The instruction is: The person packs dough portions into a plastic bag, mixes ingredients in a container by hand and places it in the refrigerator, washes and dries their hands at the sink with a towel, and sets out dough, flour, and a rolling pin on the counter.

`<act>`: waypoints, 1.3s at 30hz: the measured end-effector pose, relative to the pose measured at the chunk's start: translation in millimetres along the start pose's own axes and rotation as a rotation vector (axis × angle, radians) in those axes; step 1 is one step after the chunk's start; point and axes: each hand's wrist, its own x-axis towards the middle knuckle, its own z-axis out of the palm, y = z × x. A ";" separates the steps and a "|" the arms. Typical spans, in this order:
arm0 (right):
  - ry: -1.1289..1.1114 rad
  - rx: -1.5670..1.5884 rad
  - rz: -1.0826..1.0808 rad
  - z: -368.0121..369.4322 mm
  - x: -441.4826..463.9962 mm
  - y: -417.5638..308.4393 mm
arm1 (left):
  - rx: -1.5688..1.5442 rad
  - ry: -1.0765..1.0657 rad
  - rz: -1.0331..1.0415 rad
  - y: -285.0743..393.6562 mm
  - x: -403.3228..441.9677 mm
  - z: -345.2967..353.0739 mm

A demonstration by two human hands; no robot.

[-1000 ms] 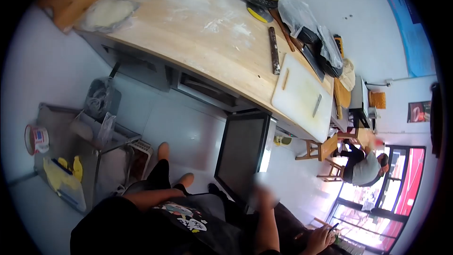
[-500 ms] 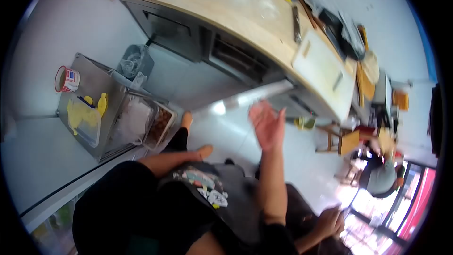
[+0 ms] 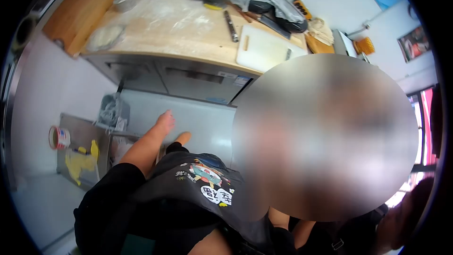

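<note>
My left hand (image 3: 165,122) hangs over the floor below the counter, fingers loosely curled and slightly apart, with nothing visible in it. A large blurred patch covers the right half of the view and hides my right hand; only part of a forearm (image 3: 278,219) shows beneath it. My dark printed apron (image 3: 188,179) fills the bottom middle. On the floury wooden counter (image 3: 160,38) lie dough under film (image 3: 106,37), a dark stick (image 3: 230,26) and a white cutting board (image 3: 264,47) with a knife on it.
At the left, a metal stand (image 3: 80,127) bears a red-and-white tub (image 3: 59,137) and a yellow cloth (image 3: 80,164). A lined bin (image 3: 113,110) stands beside it. Another person's dark clothing (image 3: 349,233) shows at the lower right.
The oven-like door, first standing open, is closed. My right hand, raised and open half a second ago, is hidden. My left hand has come into view. The camera has turned.
</note>
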 end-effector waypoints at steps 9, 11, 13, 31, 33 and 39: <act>0.320 0.204 -0.414 -46.7 -75.7 13.2 | 0.578 -0.551 0.313 126.0 -15.3 116.4; 0.368 0.164 -0.518 -39.1 -80.7 20.4 | 0.803 -0.647 0.350 143.2 -39.7 159.0; 0.410 0.205 -0.552 -41.2 -88.2 30.9 | 0.949 -0.727 0.378 142.3 -49.6 191.2; 0.890 0.489 -1.047 -106.5 -385.7 240.6 | 2.250 -1.608 0.927 -104.7 -174.7 237.5; 0.938 0.534 -1.050 -120.3 -424.4 274.0 | 2.305 -1.666 0.917 -140.7 -205.8 232.8; 1.148 0.583 -1.082 -137.1 -490.3 334.9 | 2.049 -1.994 0.940 -223.7 -283.3 219.1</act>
